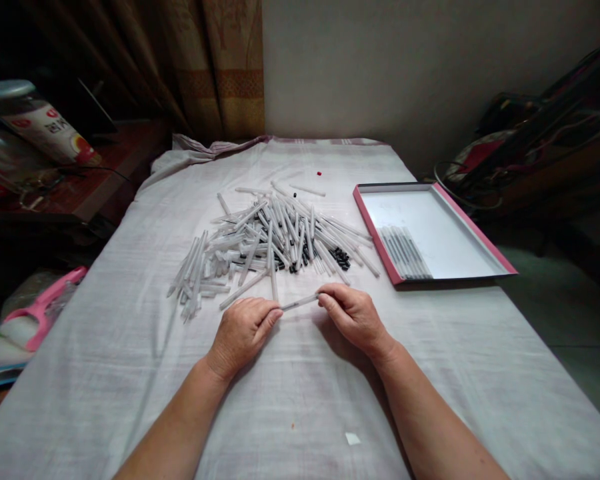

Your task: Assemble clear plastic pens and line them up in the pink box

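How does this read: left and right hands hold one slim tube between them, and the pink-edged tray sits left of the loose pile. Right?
Wrong side for the tray: the head view shows the pink-edged tray right of the loose pile. Left hand and right hand do hold one slim tube.

Home room: patterned curtain [243, 80], draped cloth [450, 360], labelled food canister [47, 127].

Bare left hand [244, 333], palm down, pinching; near its right side, bare right hand [354, 319], also pinching; bare forearms [177, 413] angled inward.
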Available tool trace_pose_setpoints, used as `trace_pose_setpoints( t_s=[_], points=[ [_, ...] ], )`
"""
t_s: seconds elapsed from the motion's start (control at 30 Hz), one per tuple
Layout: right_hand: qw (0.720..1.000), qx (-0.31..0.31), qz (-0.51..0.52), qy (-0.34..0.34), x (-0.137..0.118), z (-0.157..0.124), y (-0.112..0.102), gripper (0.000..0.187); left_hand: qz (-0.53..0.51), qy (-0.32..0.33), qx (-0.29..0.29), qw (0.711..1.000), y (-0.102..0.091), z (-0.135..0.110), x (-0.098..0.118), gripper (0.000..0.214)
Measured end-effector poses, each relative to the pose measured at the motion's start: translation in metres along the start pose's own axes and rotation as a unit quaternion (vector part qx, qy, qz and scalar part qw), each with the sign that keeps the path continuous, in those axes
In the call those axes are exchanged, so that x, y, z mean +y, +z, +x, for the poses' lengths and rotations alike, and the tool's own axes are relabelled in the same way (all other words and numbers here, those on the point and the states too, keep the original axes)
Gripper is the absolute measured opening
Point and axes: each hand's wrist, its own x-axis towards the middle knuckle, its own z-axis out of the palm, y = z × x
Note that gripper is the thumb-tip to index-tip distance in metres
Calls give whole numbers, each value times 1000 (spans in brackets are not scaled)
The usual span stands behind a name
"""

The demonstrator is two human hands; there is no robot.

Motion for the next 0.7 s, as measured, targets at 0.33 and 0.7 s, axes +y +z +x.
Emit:
trace_pose_setpoints(
  t_s=[0.33,0.7],
  points=[
    [998,-27,36,35,-1,0,2,20,-64,-36,44,996,4,0,-1,14],
    [995,-56,-57,-54,-7,-3,7,20,-41,-13,-9,999,10,-1,6,19]
  ],
)
